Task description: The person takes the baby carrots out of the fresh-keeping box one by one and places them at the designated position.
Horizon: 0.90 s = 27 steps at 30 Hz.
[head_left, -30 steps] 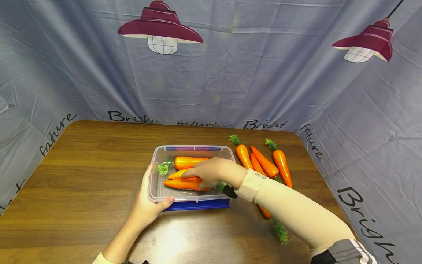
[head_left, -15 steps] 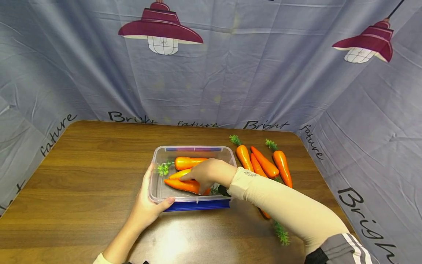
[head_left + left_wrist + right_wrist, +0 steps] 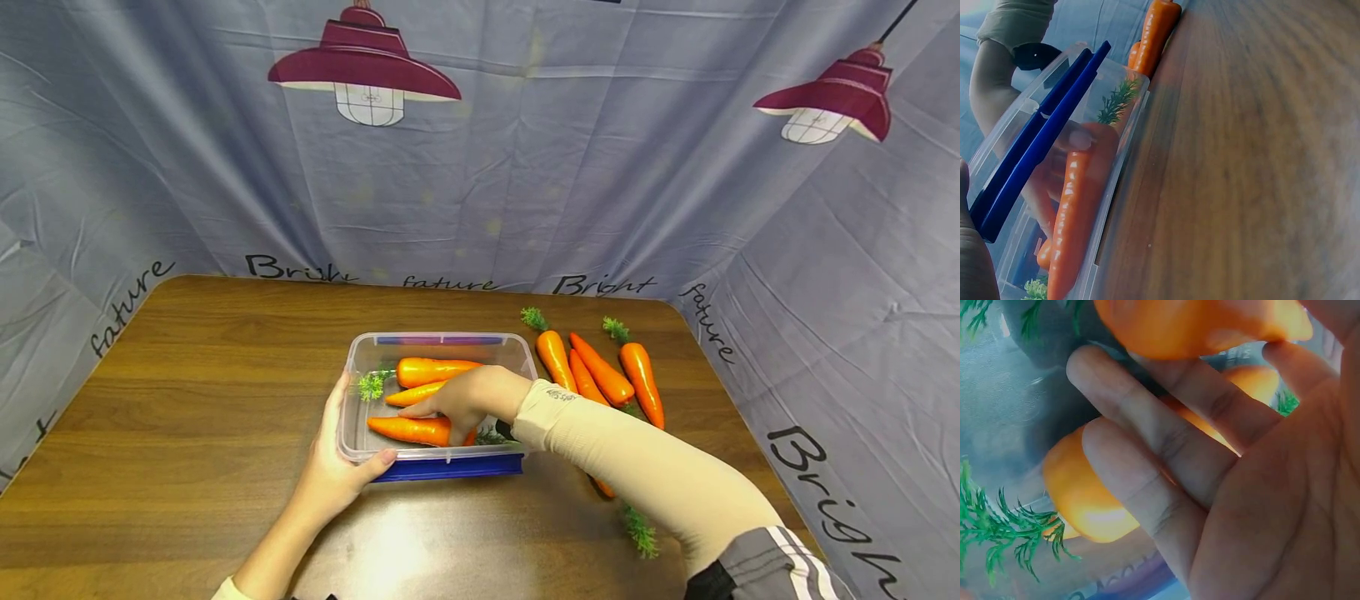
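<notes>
steadies the clear box at center frame, gripping a corner between thumb and fingers of the left hand. reaches inside with the right hand, pinching the lowest carrot between thumb and fingers toward its leafy end, with others slightly spread in the right wrist view. best laid flat along the box's lower wall, by judgement, apart from the two upper carrots, with leaves uncrushed and the corner held firm. rests on a wood-grain tabletop, near loose carrots at right of frame, with glare at bottom center. backed by a blue-gray curtain, printed with red lamps across the top and black lettering above the tabletop's edge.
</notes>
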Available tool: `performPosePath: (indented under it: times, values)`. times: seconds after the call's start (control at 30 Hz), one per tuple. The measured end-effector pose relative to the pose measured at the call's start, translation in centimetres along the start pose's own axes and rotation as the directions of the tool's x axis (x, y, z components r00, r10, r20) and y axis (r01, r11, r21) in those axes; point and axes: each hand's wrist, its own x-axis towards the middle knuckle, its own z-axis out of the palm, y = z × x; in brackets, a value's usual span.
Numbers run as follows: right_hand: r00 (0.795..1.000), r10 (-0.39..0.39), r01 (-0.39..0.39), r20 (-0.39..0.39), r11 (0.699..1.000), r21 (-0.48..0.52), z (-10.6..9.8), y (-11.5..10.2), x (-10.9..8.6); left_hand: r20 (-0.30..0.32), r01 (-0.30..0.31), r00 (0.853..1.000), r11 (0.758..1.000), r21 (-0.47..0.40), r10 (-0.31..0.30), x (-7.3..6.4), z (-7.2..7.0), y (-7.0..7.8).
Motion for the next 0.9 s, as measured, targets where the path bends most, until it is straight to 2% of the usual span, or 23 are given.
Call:
performPosePath:
  times: [0.23,0.33,0.67,0.9]
  values:
    - [1.0,0.01,-0.011,0.018,0.999,0.047,0.0,0.1,0.2,-0.003,-0.006,1.0,1.0,0.002,0.006,0.1,0.0,0.1]
    - [1.0,0.004,-0.004,-0.004,1.0,0.018,-0.2,0.1,0.1,-0.006,-0.001,1.0,1.0,0.004,0.001,0.0,0.0,0.1]
    - [0.999,0.001,0.001,-0.046,0.999,0.049,-0.7,0.4,-0.7,-0.01,0.012,1.0,1.0,0.009,-0.012,-0.1,0.1,0.0]
    - [0.994,0.02,-0.015,-0.11,0.999,0.05,-1.2,0.5,-1.7,-0.011,0.014,1.0,1.0,0.007,-0.013,0.0,0.1,0.0]
